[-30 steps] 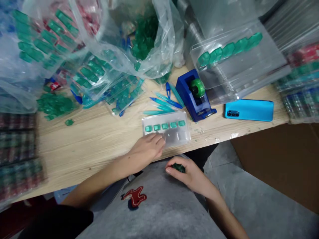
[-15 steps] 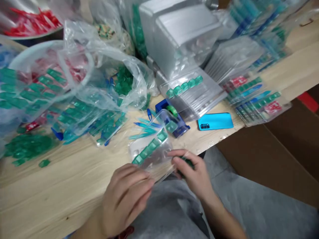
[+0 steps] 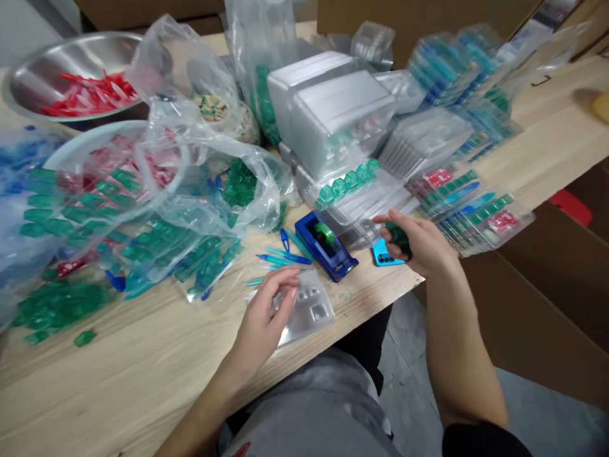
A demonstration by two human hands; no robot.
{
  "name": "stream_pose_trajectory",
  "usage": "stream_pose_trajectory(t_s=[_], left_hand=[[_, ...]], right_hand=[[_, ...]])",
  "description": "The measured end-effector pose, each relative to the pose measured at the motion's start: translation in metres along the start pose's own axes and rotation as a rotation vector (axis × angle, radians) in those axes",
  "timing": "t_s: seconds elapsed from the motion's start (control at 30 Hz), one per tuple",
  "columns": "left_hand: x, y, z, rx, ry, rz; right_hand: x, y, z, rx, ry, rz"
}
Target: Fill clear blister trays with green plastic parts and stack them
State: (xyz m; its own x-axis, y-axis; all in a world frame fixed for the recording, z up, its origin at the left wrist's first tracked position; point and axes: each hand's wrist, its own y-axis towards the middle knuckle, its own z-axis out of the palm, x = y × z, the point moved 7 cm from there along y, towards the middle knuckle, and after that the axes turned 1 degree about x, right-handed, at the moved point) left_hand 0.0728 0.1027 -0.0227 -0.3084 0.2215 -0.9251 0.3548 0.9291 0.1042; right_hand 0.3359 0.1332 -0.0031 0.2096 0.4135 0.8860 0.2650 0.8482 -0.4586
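My left hand (image 3: 272, 308) hovers over or rests on the near end of a clear plastic tray (image 3: 320, 311) with moulded wells. Its fingers are loosely bent, with a gap between thumb and forefinger. Lifted to the right, my right hand (image 3: 423, 244) is closed around a dark green object (image 3: 398, 240), its kind mostly hidden in the palm. The forefinger points left beside a stack of clear trays (image 3: 380, 197) topped by a row of green cubes (image 3: 349, 183). A blue tape dispenser (image 3: 328, 251) with green tape stands between the hands.
A blue phone (image 3: 384, 255) lies partly behind my right hand. Blue pens (image 3: 285, 259) lie near the tray. Loose green pieces (image 3: 64, 304), plastic bags (image 3: 247, 152) and a steel bowl (image 3: 28, 76) of red pieces are left. Filled packs (image 3: 490, 216) stand at the right table edge.
My right hand has moved up and right with the dark green object. The clear piece with a green row is gone from between my hands. My left hand has shifted up over the tray.
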Motion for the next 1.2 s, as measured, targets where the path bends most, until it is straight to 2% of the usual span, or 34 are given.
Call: stream_pose_trajectory(t_s=[0.13,0.23,0.33,0.4,0.53,0.63,0.73,0.83,0.93,1.0,1.1,1.2], left_hand=[[-0.009,0.015,0.012,0.023,-0.041,0.036],[-0.018,0.014,0.014,0.006,0.001,0.094],[-0.012,0.027,0.018,-0.033,-0.072,0.013],[-0.007,0.046,0.027,-0.028,-0.179,-0.046],[-0.007,0.089,0.05,0.033,-0.307,-0.041],[-0.008,0.101,0.061,0.07,-0.317,-0.033],[-0.011,0.088,0.055,0.055,-0.246,-0.011],[-0.024,0.057,0.031,0.027,-0.1,0.078],[-0.04,0.023,0.015,0.137,0.076,0.184],[-0.046,0.007,0.009,0.211,0.191,0.206],[-0.045,-0.003,0.002,0.233,0.276,0.194],[-0.039,-0.005,-0.008,0.184,0.24,0.197]], right_hand=[[-0.017,-0.028,-0.005,0.06,0.038,-0.031],[-0.042,-0.05,0.02,0.23,0.159,0.034],[-0.066,-0.06,0.053,0.384,0.262,0.104],[-0.073,-0.058,0.062,0.372,0.307,0.095],[-0.073,-0.053,0.06,0.293,0.338,0.06],[-0.073,-0.055,0.054,0.265,0.349,0.07],[-0.08,-0.057,0.055,0.237,0.402,0.111],[-0.086,-0.06,0.069,0.277,0.461,0.16],[-0.089,-0.066,0.087,0.334,0.446,0.18],[-0.092,-0.071,0.096,0.351,0.385,0.198],[-0.091,-0.077,0.107,0.42,0.268,0.184],[-0.085,-0.082,0.117,0.511,0.146,0.099]])
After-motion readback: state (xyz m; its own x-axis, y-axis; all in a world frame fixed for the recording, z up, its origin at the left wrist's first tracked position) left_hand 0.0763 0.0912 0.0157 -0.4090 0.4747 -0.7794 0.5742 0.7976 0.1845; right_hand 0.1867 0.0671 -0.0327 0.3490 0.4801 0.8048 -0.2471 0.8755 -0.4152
